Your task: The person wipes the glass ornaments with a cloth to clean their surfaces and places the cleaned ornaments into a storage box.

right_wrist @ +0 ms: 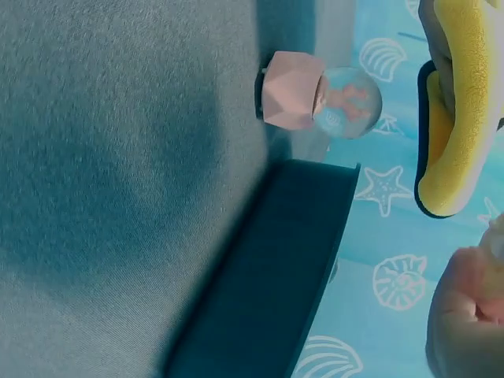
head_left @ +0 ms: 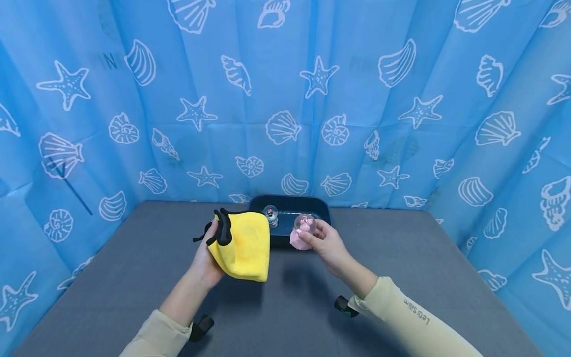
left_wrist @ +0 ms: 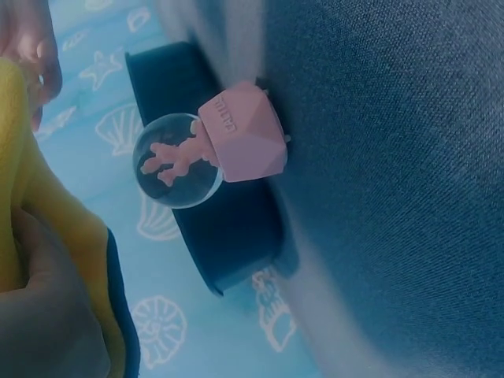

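Note:
My left hand [head_left: 208,260] grips a folded yellow cloth [head_left: 247,246] with black edging above the table. My right hand [head_left: 327,248] is raised on the other side, its thumb and fingers curled round a small, pale see-through thing [right_wrist: 496,246], partly cut off in the right wrist view; I cannot tell its kind. A pink snow globe [left_wrist: 244,132] with a faceted base and a pink figure inside stands on the table, and overlaps the right fingertips in the head view. Another snow globe [head_left: 270,216], with a small red figure, sits in the dark tray [head_left: 320,210].
The tray stands at the back of the grey table [head_left: 379,238]. Just behind the table's far edge hangs a blue curtain [head_left: 285,99] printed with shells and starfish. A black strap [head_left: 202,327] hangs by the left wrist, and another [head_left: 345,306] by the right.

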